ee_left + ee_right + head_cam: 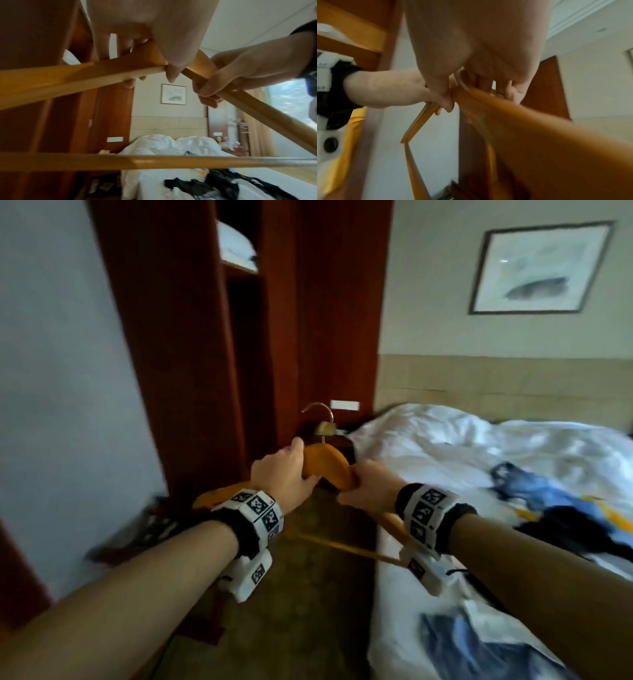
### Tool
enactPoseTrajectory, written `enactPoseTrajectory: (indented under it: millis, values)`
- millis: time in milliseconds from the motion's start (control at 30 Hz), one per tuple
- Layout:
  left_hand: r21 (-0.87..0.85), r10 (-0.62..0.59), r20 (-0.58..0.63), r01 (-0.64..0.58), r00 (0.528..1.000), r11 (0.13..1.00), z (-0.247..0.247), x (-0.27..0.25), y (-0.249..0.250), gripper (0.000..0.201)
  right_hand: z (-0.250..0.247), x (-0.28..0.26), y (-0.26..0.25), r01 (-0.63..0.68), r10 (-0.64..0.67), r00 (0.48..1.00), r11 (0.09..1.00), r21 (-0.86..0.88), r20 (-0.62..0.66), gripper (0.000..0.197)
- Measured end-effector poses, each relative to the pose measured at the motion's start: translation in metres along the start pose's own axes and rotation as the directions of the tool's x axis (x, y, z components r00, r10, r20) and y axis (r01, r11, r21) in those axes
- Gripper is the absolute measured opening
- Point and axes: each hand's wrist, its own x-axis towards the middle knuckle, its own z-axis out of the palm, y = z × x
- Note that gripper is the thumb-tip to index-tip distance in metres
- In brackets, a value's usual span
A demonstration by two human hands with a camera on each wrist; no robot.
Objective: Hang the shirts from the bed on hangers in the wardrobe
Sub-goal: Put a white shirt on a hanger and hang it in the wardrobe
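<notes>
I hold a wooden hanger with a metal hook in both hands, in front of the open red-brown wardrobe. My left hand grips its left shoulder near the hook; my right hand grips the right shoulder. In the left wrist view my left hand and right hand are both curled round the hanger, with its lower bar below. The right wrist view shows my right hand on the blurred hanger. A blue and yellow shirt and dark clothes lie on the bed.
White bedding lies on the wardrobe's upper shelf. A framed picture hangs above the bed. Carpeted floor runs between wardrobe and bed. A dark patterned item lies low on the left. Another blue garment lies at the bed's near corner.
</notes>
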Motion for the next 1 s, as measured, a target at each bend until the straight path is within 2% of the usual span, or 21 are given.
enactPoseTrajectory:
  millis: [100, 200, 267, 367, 433, 633, 767, 833, 933, 1000]
  values:
    - [-0.063, 0.123, 0.054, -0.120, 0.991, 0.991, 0.054, 0.023, 0.103, 0.051, -0.035, -0.030, 0.097, -0.126, 0.135, 0.990, 0.980, 0.155, -0.050, 0.015]
    - [-0.145, 0.262, 0.104, -0.246, 0.959, 0.958, 0.094, 0.039, 0.202, 0.049, -0.070, -0.064, 0.181, -0.231, 0.274, 0.960, 0.894, 0.384, -0.059, 0.010]
    - [-0.209, 0.361, 0.137, -0.330, 0.922, 0.921, 0.117, 0.051, 0.262, 0.045, -0.090, -0.086, 0.235, -0.268, 0.344, 0.934, 0.858, 0.438, -0.102, 0.008]
    - [-0.284, 0.501, 0.165, -0.446, 0.850, 0.849, 0.151, 0.065, 0.339, 0.044, -0.109, -0.115, 0.313, -0.330, 0.450, 0.875, 0.825, 0.458, -0.180, 0.022]
    - [-0.300, 0.573, 0.166, -0.512, 0.803, 0.805, 0.177, 0.072, 0.379, 0.044, -0.114, -0.129, 0.360, -0.380, 0.514, 0.836, 0.794, 0.474, -0.191, 0.025]
    - [-0.253, 0.698, 0.136, -0.657, 0.703, 0.710, 0.270, 0.111, 0.464, 0.043, -0.125, -0.123, 0.472, -0.466, 0.626, 0.762, 0.707, 0.531, -0.165, 0.013]
    - [-0.279, 0.758, 0.118, -0.712, 0.641, 0.645, 0.326, 0.152, 0.513, 0.045, -0.144, -0.083, 0.529, -0.501, 0.680, 0.730, 0.593, 0.630, -0.060, 0.021]
    - [-0.337, 0.764, 0.115, -0.699, 0.635, 0.631, 0.352, 0.178, 0.531, 0.042, -0.152, -0.062, 0.556, -0.531, 0.711, 0.703, 0.523, 0.667, 0.002, 0.027]
    - [-0.442, 0.768, 0.134, -0.656, 0.626, 0.612, 0.392, 0.220, 0.552, 0.054, -0.160, -0.033, 0.601, -0.524, 0.755, 0.656, 0.460, 0.717, -0.005, 0.038]
    - [-0.458, 0.729, 0.134, -0.611, 0.671, 0.646, 0.419, 0.238, 0.558, 0.057, -0.161, -0.019, 0.630, -0.528, 0.803, 0.595, 0.392, 0.754, -0.001, 0.045]
